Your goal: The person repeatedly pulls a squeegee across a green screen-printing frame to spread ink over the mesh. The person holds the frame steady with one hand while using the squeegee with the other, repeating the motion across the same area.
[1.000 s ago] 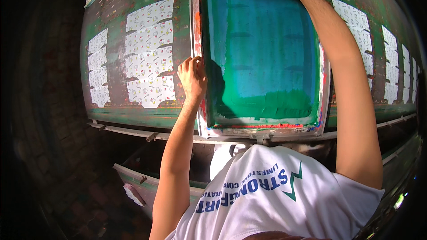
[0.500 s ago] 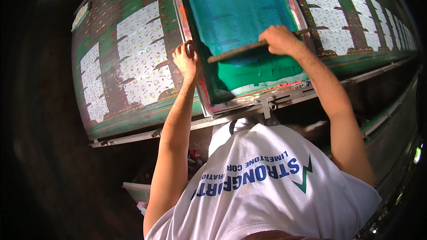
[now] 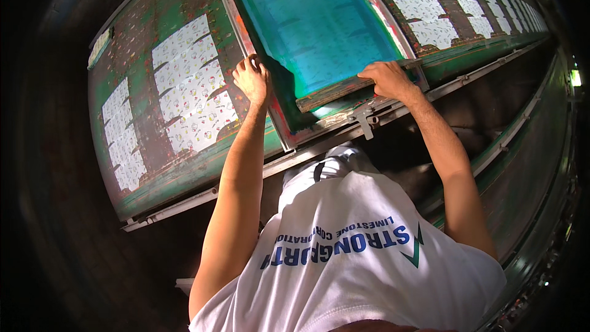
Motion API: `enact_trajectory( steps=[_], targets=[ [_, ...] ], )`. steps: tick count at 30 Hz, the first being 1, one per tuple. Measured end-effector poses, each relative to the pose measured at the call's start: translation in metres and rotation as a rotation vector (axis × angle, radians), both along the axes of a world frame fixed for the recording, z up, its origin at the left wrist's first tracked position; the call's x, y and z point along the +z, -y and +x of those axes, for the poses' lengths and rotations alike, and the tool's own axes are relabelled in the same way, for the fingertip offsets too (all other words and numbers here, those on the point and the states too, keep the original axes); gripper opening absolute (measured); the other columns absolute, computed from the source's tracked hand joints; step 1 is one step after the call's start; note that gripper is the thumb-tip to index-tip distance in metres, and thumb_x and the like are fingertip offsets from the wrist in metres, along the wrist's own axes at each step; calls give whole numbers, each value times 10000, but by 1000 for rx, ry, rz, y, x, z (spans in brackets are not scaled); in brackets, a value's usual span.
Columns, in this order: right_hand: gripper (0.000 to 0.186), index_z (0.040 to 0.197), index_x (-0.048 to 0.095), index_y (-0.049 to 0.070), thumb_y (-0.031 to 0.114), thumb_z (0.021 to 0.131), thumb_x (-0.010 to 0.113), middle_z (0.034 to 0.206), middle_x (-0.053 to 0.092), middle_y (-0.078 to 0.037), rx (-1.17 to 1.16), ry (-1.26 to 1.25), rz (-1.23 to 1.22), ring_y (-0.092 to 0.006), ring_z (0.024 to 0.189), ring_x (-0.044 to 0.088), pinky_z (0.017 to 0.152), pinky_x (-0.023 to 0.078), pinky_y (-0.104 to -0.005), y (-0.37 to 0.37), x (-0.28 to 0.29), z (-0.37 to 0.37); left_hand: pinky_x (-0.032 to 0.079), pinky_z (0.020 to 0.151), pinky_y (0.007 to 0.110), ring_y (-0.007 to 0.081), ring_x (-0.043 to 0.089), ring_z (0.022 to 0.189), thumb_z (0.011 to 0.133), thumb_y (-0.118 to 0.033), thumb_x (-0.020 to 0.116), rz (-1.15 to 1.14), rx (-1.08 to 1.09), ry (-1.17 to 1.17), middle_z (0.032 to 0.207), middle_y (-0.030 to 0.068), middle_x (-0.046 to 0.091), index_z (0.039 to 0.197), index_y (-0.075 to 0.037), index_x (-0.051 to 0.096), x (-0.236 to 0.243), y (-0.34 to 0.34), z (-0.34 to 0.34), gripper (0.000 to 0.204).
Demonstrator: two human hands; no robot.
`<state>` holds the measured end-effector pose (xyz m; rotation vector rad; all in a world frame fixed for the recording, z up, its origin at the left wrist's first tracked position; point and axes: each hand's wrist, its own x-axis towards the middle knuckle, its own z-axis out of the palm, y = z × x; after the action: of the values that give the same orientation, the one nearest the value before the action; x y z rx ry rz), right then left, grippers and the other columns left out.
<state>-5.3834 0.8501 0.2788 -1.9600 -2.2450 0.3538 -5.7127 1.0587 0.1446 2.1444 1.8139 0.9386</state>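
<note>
A screen printing frame (image 3: 239, 18) with a blue-green mesh (image 3: 313, 24) lies on the long table in front of me. My right hand (image 3: 388, 80) grips a long wooden squeegee (image 3: 335, 93), which lies across the near end of the mesh. Green ink (image 3: 329, 109) shows beside the squeegee near the frame's front edge. My left hand (image 3: 252, 79) is closed on the left rail of the frame, its fingers curled over the edge.
White printed fabric pieces (image 3: 190, 80) lie in columns on the green-brown table (image 3: 138, 49), left and right of the frame. A metal rail (image 3: 178, 210) runs along the table's near edge, with a metal bracket (image 3: 364, 124) at the frame's front. Another green table edge (image 3: 491, 160) is at right.
My right hand has drawn the squeegee toward me, down to the near end of the mesh. The green ink behind it is now spread thin. My left hand stays on the frame's left rail.
</note>
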Motion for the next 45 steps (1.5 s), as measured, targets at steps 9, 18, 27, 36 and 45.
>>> enact_trajectory(
  steps=[9, 18, 27, 36, 45],
  targets=[
    [482, 1259, 719, 64, -37, 788, 731, 1227, 706, -70, 83, 36, 13, -292, 1203, 675, 1020, 555, -451, 46, -10, -10, 480, 1051, 558, 400, 605, 1237, 930, -342, 742, 18, 18, 24, 1292, 136, 694, 1269, -172, 738, 3, 2, 1, 379],
    [878, 1592, 475, 10, 169, 817, 855, 1649, 475, -202, 258, -281, -174, -376, 1509, 483, 1276, 390, -479, 68, 3, 53, 445, 1072, 506, 364, 630, 1203, 877, -239, 840, 34, -105, 45, 1227, 161, 705, 1260, -117, 718, -5, -9, -7, 421],
    [677, 1439, 631, -28, 367, 923, 822, 1359, 668, -264, -788, -204, 39, -428, 1292, 636, 1092, 520, -504, -30, -76, 180, 490, 1038, 495, 365, 662, 1106, 898, -217, 807, 95, -178, 53, 1155, 168, 742, 1319, -85, 732, -2, -6, -15, 448],
    [472, 1111, 793, 3, 300, 747, 839, 928, 780, -227, -696, -368, 96, -404, 898, 773, 821, 583, -475, -46, -114, 206, 574, 819, 532, 410, 703, 866, 845, -281, 832, -41, 30, -32, 919, 207, 747, 1288, -88, 736, 33, 1, 0, 493],
    [428, 1192, 786, 24, 289, 855, 799, 1087, 831, -147, -694, -268, 31, -264, 1000, 796, 872, 579, -389, -57, -101, 185, 521, 868, 492, 388, 667, 917, 827, -209, 816, 115, -59, 70, 856, 111, 704, 1344, -27, 648, 83, -36, -32, 574]
  ],
)
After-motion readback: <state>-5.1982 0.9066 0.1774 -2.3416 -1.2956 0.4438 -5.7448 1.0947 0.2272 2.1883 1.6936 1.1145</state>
